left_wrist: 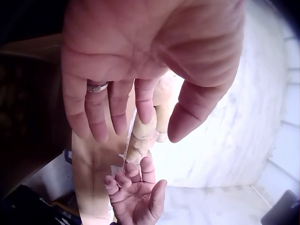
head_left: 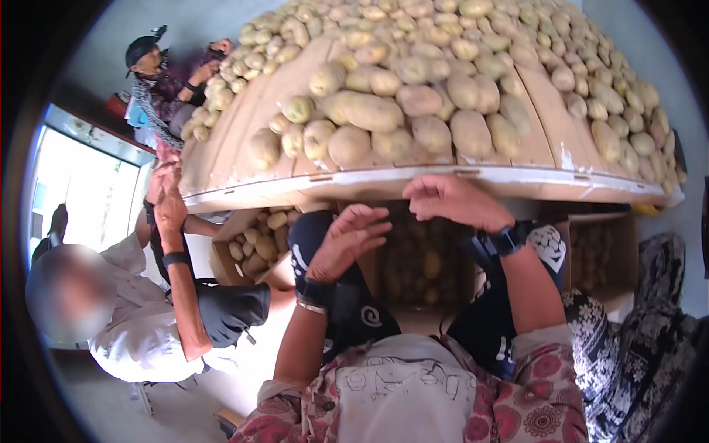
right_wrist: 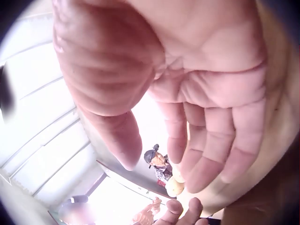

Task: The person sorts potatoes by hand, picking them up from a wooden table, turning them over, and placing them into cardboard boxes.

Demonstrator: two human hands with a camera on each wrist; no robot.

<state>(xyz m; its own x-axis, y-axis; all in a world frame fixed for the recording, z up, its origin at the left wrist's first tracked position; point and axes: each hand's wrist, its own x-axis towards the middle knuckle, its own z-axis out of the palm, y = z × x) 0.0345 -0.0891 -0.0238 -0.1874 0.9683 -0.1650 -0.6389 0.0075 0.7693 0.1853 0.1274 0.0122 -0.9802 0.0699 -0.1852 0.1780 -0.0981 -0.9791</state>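
Potatoes [head_left: 363, 111] lie heaped on the table [head_left: 543, 125], just past its front edge. The left hand [head_left: 349, 238] and right hand [head_left: 459, 201] are near that edge, both empty, fingers loosely bent and thumbs spread away from them. Between the person's knees, a box [head_left: 422, 320] contains more potatoes.
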